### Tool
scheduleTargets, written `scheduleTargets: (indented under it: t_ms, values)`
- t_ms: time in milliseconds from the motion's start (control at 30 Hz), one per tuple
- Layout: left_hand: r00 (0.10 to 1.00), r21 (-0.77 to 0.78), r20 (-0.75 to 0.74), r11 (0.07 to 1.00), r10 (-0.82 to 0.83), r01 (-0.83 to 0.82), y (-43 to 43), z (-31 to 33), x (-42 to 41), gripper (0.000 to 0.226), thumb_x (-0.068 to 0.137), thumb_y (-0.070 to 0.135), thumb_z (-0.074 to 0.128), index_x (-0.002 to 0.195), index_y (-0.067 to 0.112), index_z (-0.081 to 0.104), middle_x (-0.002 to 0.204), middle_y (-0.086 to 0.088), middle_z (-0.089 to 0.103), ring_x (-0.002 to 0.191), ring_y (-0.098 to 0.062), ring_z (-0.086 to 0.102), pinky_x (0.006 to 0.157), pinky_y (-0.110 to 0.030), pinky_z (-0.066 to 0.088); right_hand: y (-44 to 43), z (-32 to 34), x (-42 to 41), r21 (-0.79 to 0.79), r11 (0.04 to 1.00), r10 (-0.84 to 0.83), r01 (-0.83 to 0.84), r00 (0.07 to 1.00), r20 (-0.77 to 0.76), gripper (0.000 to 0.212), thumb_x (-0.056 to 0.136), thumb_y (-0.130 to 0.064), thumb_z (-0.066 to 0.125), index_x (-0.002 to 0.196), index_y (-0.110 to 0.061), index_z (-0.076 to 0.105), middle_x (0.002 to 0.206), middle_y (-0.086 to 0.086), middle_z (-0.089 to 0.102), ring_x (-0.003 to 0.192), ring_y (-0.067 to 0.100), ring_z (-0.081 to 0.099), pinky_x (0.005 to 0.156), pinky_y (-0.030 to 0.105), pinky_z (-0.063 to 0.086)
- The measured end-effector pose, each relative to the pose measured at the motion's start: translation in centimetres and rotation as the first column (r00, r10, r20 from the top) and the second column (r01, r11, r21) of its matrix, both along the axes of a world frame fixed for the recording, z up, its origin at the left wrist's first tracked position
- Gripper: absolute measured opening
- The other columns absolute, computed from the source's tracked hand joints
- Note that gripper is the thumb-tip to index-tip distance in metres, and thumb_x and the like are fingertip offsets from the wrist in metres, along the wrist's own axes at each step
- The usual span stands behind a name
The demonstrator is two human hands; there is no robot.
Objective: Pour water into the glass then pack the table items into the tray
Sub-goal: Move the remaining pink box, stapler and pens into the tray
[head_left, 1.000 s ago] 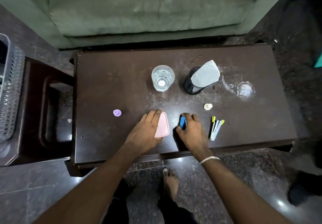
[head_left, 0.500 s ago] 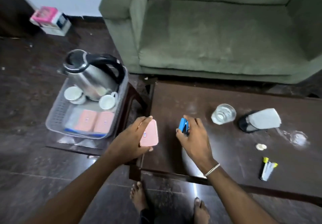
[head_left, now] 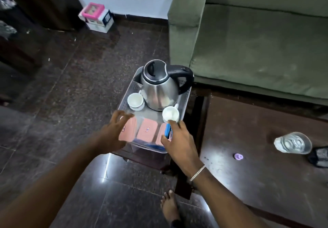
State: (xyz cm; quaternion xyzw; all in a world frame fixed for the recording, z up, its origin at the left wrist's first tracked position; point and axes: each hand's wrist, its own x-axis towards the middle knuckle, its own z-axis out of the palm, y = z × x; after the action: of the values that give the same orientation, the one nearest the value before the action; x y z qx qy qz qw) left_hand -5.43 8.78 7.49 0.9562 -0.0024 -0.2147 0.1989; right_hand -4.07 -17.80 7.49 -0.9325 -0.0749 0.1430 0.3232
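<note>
A grey perforated tray [head_left: 185, 101] sits on a low stool left of the dark table [head_left: 248, 126]. It holds a steel kettle [head_left: 159, 87], two white cups [head_left: 135, 100] and pink boxes [head_left: 147, 131]. My left hand [head_left: 111, 133] hovers over the tray's front left corner, its fingers loosely around another pink box [head_left: 126, 130]. Over the tray's front edge, my right hand [head_left: 179, 139] grips a small blue item [head_left: 167, 130]. A glass of water [head_left: 292, 142] and a small purple cap [head_left: 238, 156] stand on the table.
A black mesh holder [head_left: 319, 156] is at the right edge, beside the glass. A green sofa [head_left: 257, 41] stands behind the table. Pink and white boxes [head_left: 96, 17] lie on the floor by the wall. My bare foot [head_left: 170, 208] is on the tiles.
Both hands lifted the pink box and the blue item off the table and carried them left to the tray. The view swung left with them.
</note>
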Motion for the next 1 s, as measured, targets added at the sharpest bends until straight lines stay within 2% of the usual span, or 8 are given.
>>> scheduleTargets:
  t_ms: [167,333,467,567,700,800,867,1000]
  values:
    - [0.992,-0.019,-0.121,0.999,-0.036,0.034,3.1,-1.9,2.3,0.112,0.067,0.018,0.094,0.159,0.026,0.030,0.151,-0.003,0.024,0.125,-0.034,0.056,0.098,-0.037,0.054,2.9,-1.4,0.3,-0.218,0.975,0.035,-0.043,0.999,-0.040,0.046,0.092,-0.023,0.060,0.136,-0.012,0.053,0.127,0.014,0.055,0.106,0.035,0.064,0.089,0.041,0.050]
    - [0.972,0.017,-0.165,0.985,-0.168,0.173,3.8,-3.4,4.3,0.117,0.064,0.030,0.096,0.159,0.034,0.027,0.147,0.001,0.024,0.103,-0.019,0.056,0.080,-0.023,0.042,4.0,-2.3,0.5,-0.316,0.948,0.029,-0.038,0.999,-0.035,0.036,0.091,-0.018,0.060,0.126,-0.009,0.057,0.123,0.016,0.058,0.102,0.034,0.065,0.087,0.039,0.052]
    - [0.958,0.048,-0.179,0.971,-0.222,0.234,3.6,-4.4,5.2,0.102,0.073,0.021,0.091,0.156,0.035,0.034,0.143,-0.002,0.028,0.092,-0.017,0.052,0.078,-0.021,0.041,4.4,-2.8,0.8,-0.348,0.937,0.020,-0.032,0.999,-0.038,0.036,0.088,-0.018,0.064,0.123,-0.006,0.060,0.120,0.017,0.062,0.102,0.034,0.067,0.088,0.037,0.053]
    - [0.956,0.121,-0.199,0.963,-0.214,0.241,2.8,-4.9,5.5,0.097,0.080,0.013,0.084,0.158,0.036,0.031,0.146,-0.004,0.027,0.103,-0.026,0.061,0.087,-0.029,0.049,4.2,-2.9,1.0,-0.342,0.939,0.019,-0.035,0.999,-0.051,0.037,0.090,-0.019,0.063,0.123,-0.005,0.059,0.122,0.017,0.062,0.106,0.033,0.066,0.092,0.036,0.051]
    - [0.962,0.157,-0.220,0.967,-0.164,0.201,1.6,-4.3,5.4,0.101,0.081,0.012,0.085,0.163,0.027,0.028,0.151,-0.008,0.029,0.122,-0.031,0.060,0.101,-0.037,0.052,3.4,-3.0,0.9,-0.289,0.956,0.030,-0.043,0.998,-0.048,0.040,0.096,-0.031,0.061,0.126,-0.006,0.058,0.129,0.015,0.058,0.113,0.032,0.062,0.096,0.036,0.048]
    - [0.983,0.181,-0.093,0.968,-0.156,0.171,0.5,-2.6,5.1,0.093,0.076,0.017,0.088,0.156,0.017,0.040,0.149,-0.013,0.040,0.120,-0.037,0.063,0.097,-0.042,0.054,2.1,-2.5,0.6,-0.212,0.977,0.019,-0.020,1.000,-0.005,0.044,0.096,-0.037,0.063,0.128,-0.007,0.058,0.130,0.012,0.055,0.113,0.031,0.061,0.096,0.038,0.048]
    - [0.988,0.187,0.046,0.973,-0.147,0.136,-0.8,-1.3,5.0,0.076,0.075,0.021,0.087,0.143,0.014,0.054,0.139,-0.014,0.050,0.111,-0.041,0.067,0.089,-0.046,0.058,0.6,-2.1,0.2,-0.182,0.983,-0.001,0.008,0.999,0.038,0.041,0.098,-0.037,0.062,0.127,-0.008,0.059,0.125,0.008,0.054,0.109,0.029,0.061,0.093,0.038,0.049]
    - [0.954,0.170,0.228,0.973,-0.196,0.159,-5.0,0.5,4.6,0.050,0.081,0.029,0.084,0.124,0.013,0.064,0.116,-0.010,0.061,0.082,-0.039,0.070,0.075,-0.048,0.060,-3.7,-1.4,-1.0,-0.143,0.985,-0.087,0.098,0.993,0.085,0.038,0.098,-0.038,0.063,0.126,-0.012,0.059,0.120,0.006,0.052,0.104,0.030,0.061,0.083,0.043,0.054]
